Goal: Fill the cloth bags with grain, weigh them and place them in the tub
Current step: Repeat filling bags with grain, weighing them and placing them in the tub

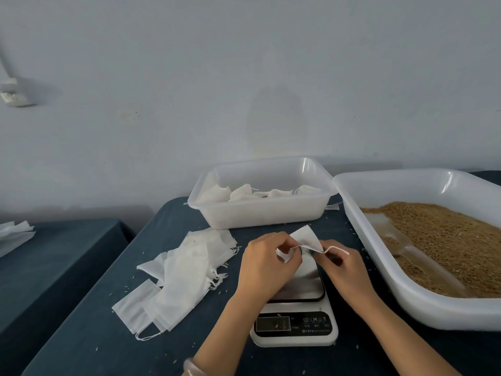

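Fingers [283, 238] of left hand [264, 263] and right hand [344, 270] are curled, both pinching 1 empty cloth bag [305, 236] at its mouth, drawstring [337, 248] looping over the right fingers. Scale [295, 325] sits on the bench [95, 348] right under the fingers; stack of spare bags [181, 272] left of them, tub [260, 213] with filled bags [244, 192] just beyond, big tray [406, 299] of grain [447, 240] to their right.

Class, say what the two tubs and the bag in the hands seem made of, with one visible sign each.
Far tub and grain tub: probably glossy translucent plastic, with bright rim glints. Bag: seemingly thin matte non-woven cloth; it creases softly.
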`<state>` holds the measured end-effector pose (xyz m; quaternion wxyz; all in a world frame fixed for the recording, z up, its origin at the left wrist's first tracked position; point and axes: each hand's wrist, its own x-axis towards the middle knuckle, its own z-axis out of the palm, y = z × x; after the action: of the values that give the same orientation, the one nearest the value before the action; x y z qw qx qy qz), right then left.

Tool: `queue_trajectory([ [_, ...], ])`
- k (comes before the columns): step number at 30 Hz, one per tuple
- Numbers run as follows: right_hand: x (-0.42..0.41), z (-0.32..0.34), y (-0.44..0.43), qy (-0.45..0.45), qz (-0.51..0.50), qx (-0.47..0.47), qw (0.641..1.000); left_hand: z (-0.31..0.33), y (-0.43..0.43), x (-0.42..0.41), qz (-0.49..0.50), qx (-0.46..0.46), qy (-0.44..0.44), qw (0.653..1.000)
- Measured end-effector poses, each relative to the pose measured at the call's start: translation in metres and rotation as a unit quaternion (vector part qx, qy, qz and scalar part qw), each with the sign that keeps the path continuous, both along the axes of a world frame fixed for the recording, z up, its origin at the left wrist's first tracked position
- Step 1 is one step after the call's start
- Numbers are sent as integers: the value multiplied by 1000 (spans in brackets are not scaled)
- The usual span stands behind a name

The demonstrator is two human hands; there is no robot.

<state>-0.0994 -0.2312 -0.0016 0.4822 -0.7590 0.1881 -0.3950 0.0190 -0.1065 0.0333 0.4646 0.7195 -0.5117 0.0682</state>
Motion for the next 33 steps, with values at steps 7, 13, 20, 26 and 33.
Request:
queue_trajectory([
  [7,-1,-2,4,4,-18,-58,998,4,4,6,12,-23,126,992],
  [13,-2,2,7,-36,-27,-69,997,0,4,7,8,16,82,996],
  [20,-2,1,8,-16,-47,-131,990,1,4,8,14,-3,36,999],
  [26,-10,8,15,3,-128,-365,922,-1,3,6,4,-13,53,999],
  [33,-9,10,28,10,-80,-491,867,-2,3,6,3,-24,53,998],
])
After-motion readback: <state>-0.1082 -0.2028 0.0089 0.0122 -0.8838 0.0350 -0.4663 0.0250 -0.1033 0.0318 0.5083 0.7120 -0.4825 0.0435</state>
